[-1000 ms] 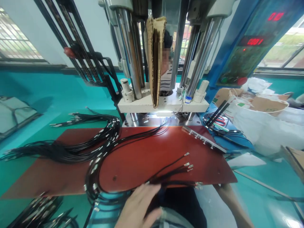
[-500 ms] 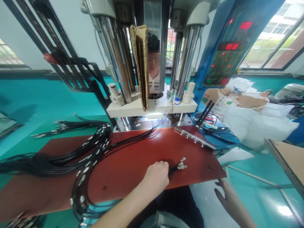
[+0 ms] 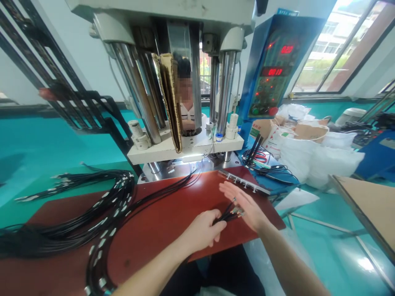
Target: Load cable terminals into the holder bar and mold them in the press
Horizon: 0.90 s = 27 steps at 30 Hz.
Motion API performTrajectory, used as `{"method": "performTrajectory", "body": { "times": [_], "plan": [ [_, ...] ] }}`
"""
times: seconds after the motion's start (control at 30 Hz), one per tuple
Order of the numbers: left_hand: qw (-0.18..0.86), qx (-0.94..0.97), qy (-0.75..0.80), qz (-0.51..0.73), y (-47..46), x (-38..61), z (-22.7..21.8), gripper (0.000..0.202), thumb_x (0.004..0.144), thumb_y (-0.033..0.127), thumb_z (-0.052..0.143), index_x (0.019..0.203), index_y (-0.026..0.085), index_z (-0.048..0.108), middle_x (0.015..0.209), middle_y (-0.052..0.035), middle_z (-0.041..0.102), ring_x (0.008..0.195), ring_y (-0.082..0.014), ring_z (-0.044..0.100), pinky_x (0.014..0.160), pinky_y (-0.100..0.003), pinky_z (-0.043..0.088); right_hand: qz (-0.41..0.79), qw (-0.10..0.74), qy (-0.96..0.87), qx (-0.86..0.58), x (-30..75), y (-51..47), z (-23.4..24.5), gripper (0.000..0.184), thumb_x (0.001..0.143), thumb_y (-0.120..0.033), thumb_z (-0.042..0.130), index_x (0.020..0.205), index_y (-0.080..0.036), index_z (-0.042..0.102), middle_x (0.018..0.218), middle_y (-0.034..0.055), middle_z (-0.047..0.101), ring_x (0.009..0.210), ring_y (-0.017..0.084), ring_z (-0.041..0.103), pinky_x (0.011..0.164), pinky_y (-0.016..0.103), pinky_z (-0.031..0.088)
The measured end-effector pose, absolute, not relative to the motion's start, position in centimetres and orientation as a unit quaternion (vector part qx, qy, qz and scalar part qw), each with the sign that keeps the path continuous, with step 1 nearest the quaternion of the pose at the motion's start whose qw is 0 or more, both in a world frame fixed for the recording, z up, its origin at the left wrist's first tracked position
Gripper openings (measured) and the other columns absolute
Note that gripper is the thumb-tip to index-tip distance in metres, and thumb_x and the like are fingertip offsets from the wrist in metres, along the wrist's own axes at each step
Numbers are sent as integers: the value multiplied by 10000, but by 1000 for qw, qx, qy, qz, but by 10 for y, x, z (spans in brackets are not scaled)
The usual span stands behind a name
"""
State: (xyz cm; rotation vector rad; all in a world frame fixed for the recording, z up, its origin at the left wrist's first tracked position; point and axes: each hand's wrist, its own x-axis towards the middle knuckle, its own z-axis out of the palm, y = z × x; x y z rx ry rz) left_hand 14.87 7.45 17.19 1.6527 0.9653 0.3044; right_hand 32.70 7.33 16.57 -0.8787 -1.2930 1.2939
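Note:
My left hand [image 3: 202,231] is closed round a small bunch of black wires [image 3: 222,216] with metal terminals [image 3: 237,212] at their tips, held just above the red-brown mat [image 3: 160,213]. My right hand [image 3: 243,203] is open, its fingers stretched out, with the palm against the terminal ends of that bunch. A big bundle of black terminal wires [image 3: 92,205] lies across the mat's left side. Some wires run under the press [image 3: 182,152] behind the mat.
A metal strip fixture [image 3: 243,182] lies at the mat's far right corner. A blue control box [image 3: 271,74] with red digits stands to the right, with white bags and cardboard boxes [image 3: 311,152] beside it. Another person sits behind the press, partly hidden by cardboard [image 3: 171,98].
My left hand gathered the loose wire ends into a bunch and lifted them. My right hand came up from below the table edge and now touches the terminal ends.

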Motion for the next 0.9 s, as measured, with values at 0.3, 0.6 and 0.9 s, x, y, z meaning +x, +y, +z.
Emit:
{"method": "performTrajectory", "body": {
  "times": [0.3,0.6,0.9],
  "plan": [
    [673,603,387,183,86,173,167,240,761,344,439,645,136,473,552,-1,504,405,-69,447,341,-169,333,466,413,-660,-421,299,83,170,467,843,-385,439,1289,-270,364,1380,51,322,1245,232,301,976,422,332],
    [704,481,432,294,101,160,156,255,693,380,559,730,191,393,468,96,376,334,-6,199,331,-143,97,35,257,-729,-633,373,109,154,243,816,-163,435,1021,-120,558,1058,125,572,1000,232,492,901,370,365],
    [709,480,420,302,104,158,154,236,681,346,573,734,189,405,473,86,394,348,-15,227,335,-144,105,-79,57,-680,-726,376,112,153,223,774,-27,338,785,-111,545,874,161,544,860,273,480,735,362,330]
  ]
}}
